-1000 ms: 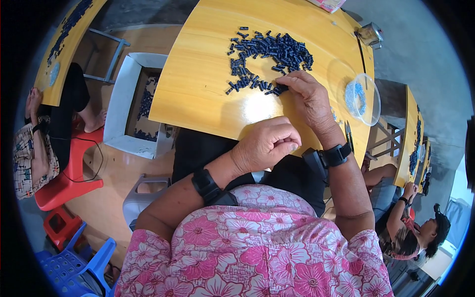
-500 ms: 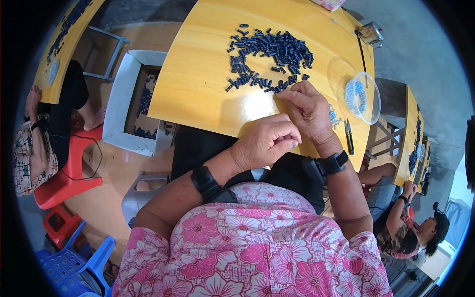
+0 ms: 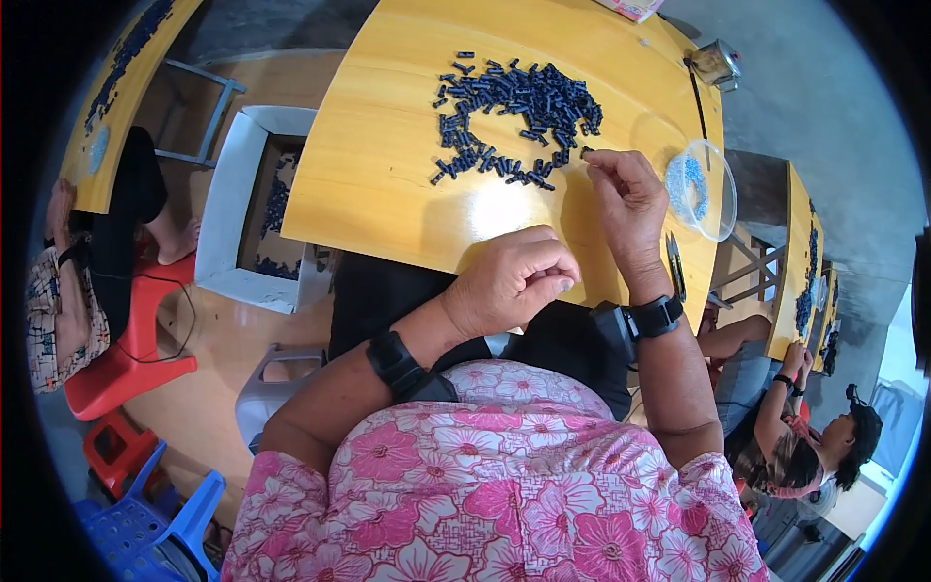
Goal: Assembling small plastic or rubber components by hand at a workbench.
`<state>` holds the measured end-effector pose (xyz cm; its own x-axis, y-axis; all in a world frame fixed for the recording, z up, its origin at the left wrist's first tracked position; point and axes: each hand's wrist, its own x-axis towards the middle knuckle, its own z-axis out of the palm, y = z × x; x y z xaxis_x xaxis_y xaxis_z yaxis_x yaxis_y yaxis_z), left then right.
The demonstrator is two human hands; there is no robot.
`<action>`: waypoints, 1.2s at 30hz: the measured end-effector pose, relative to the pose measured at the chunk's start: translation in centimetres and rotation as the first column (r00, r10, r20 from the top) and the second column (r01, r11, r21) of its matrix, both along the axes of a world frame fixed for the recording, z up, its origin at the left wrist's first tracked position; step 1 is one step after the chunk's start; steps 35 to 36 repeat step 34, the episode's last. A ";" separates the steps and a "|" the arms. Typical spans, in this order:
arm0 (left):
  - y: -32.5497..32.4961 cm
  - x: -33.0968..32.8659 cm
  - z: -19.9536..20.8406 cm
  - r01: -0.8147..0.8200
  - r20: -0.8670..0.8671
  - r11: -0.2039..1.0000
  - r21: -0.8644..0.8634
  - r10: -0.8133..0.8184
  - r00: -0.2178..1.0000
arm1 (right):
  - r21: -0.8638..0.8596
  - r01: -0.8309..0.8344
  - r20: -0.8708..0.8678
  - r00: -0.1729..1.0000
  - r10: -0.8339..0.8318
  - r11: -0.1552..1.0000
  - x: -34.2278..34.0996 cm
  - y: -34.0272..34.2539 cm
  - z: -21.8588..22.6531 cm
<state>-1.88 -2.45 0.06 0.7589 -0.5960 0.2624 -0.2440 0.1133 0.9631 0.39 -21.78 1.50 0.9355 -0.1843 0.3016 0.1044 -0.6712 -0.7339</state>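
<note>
My right hand (image 3: 632,202) is raised over the yellow table to the right of a heap of small black plastic parts (image 3: 543,97). Thumb and forefinger are pinched together, with a small black part (image 3: 587,151) at their tips. Closer to me, at the table's front edge, my left hand (image 3: 519,281) is closed, its fingers curled against the thumb. What it holds, if anything, is hidden. Beside my right wrist lies a pair of dark snips or tweezers (image 3: 675,266). A clear round tub (image 3: 722,199) holding small pale-blue pieces (image 3: 687,186) stands to the right.
The yellow table (image 3: 373,145) has a metal canister (image 3: 716,66) and a thin black rod (image 3: 697,102) at its far right. On the floor to the left is a white-walled box (image 3: 218,233) with more black parts. People sit at other tables on both sides.
My right hand has moved away from the left hand, to the right and a little forward. My left hand stays curled in nearly the same place. The view has shifted slightly.
</note>
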 end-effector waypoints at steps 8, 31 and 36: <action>-0.2 0.0 -0.5 -0.007 0.014 1.000 0.021 0.007 1.000 | -0.096 -0.064 -0.133 0.990 0.051 0.993 -1.2 1.0 -0.2; -0.1 0.0 -0.2 0.000 -0.015 1.000 0.028 0.000 1.000 | -0.173 -0.165 -0.132 0.981 0.143 0.971 -1.1 2.2 0.0; 0.0 0.0 -0.2 0.013 -0.017 0.998 0.067 -0.012 1.000 | -0.195 -0.202 -0.205 0.965 0.161 0.960 -1.2 2.4 -0.1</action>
